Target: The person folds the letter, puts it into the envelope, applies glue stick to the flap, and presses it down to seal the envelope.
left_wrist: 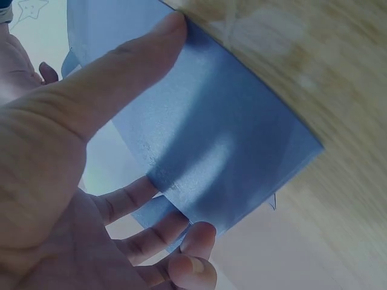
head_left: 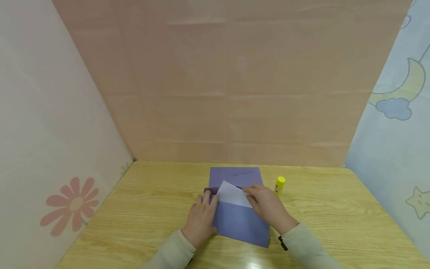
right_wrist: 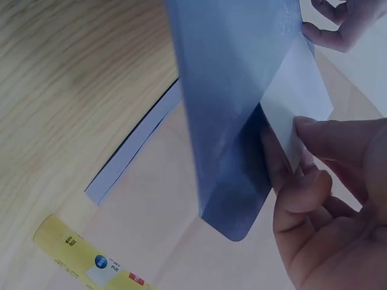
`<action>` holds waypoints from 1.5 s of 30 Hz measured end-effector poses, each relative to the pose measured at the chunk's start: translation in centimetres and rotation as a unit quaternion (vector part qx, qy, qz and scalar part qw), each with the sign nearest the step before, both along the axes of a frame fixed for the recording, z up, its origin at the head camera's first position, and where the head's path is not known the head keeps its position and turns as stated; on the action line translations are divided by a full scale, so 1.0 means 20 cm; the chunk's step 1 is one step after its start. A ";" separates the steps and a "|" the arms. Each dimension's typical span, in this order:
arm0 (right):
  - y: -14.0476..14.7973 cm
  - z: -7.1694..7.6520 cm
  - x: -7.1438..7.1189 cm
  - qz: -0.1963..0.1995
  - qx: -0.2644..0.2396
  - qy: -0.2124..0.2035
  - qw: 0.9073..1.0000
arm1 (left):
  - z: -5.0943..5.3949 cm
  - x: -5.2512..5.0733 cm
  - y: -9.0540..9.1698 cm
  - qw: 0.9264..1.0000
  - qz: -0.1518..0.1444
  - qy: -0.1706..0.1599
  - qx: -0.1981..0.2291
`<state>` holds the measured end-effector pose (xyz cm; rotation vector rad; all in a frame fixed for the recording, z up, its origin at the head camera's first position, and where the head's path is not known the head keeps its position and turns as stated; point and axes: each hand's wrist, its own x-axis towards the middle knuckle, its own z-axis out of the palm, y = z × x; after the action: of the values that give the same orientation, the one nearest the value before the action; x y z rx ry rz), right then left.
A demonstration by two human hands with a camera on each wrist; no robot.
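A purple envelope (head_left: 240,224) is held tilted above the table, with a white paper (head_left: 231,194) partly inside its opening. My left hand (head_left: 200,218) grips the envelope's left end; in the left wrist view the thumb lies along the front of the envelope (left_wrist: 224,133) and the fingertips are at its edge. My right hand (head_left: 268,205) pinches the white paper (right_wrist: 296,90) between thumb and fingers at the envelope's opening, as the right wrist view shows. Part of the white paper is hidden inside the envelope.
Behind the envelope, another purple sheet (head_left: 235,175) lies on the wooden table (head_left: 161,198). A yellow glue stick (head_left: 280,185) stands to the right, beyond my right hand. A brown backdrop (head_left: 228,82) rises at the table's far edge.
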<state>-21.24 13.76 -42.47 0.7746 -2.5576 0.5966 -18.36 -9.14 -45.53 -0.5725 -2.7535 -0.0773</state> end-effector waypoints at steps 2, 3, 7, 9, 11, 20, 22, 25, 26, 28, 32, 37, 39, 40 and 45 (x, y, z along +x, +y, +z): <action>0.00 -0.01 0.00 -0.001 0.005 -0.004 1.000 | 0.00 0.00 0.00 1.000 -0.002 0.000 0.001; 0.00 -0.02 0.00 -0.001 0.009 -0.004 1.000 | 0.00 0.00 0.00 1.000 -0.002 0.000 0.002; 0.00 -0.03 0.00 0.005 0.021 -0.003 1.000 | 0.00 0.00 0.00 1.000 -0.002 -0.001 0.001; -0.01 -0.02 0.00 0.006 0.027 -0.002 1.000 | 0.00 0.00 0.00 1.000 -0.002 0.001 -0.001; -0.01 -0.02 0.01 0.007 0.034 -0.006 0.999 | 0.00 0.00 0.00 1.000 -0.003 0.002 -0.002; -0.05 -0.02 0.01 0.020 0.010 -0.107 0.994 | 0.00 -0.02 0.00 1.000 -0.015 0.014 -0.006; -0.06 -0.01 0.01 0.010 -0.018 -0.145 0.989 | 0.01 -0.03 -0.01 0.999 -0.028 0.008 0.020; -0.06 -0.01 0.01 -0.017 -0.076 -0.187 0.979 | 0.04 -0.05 -0.04 0.994 -0.046 0.012 0.101; -0.05 -0.01 0.02 -0.027 -0.104 -0.198 0.974 | 0.05 -0.06 -0.05 0.989 -0.048 0.017 0.141; -0.04 -0.01 0.02 -0.046 -0.164 -0.205 0.964 | 0.08 -0.08 -0.08 0.972 -0.047 0.029 0.227; -0.03 -0.01 0.02 -0.069 -0.277 -0.203 0.937 | 0.13 -0.10 -0.13 0.919 -0.036 -0.026 0.392; -0.05 -0.01 0.01 -0.075 -0.357 -0.209 0.907 | 0.12 -0.10 -0.15 0.839 -0.076 -0.207 0.498; -0.06 -0.01 0.01 -0.070 -0.372 -0.216 0.900 | 0.11 -0.11 -0.15 0.813 -0.102 -0.260 0.511; -0.07 -0.01 0.02 -0.066 -0.376 -0.218 0.898 | 0.10 -0.11 -0.15 0.803 -0.114 -0.274 0.516; -0.07 0.00 0.02 -0.042 -0.380 -0.206 0.901 | 0.10 -0.13 -0.16 0.795 -0.135 -0.286 0.517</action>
<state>-20.76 12.32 -42.49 0.2690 -2.3460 1.7339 -20.90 -12.27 -43.56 -0.6423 -2.5054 -1.9429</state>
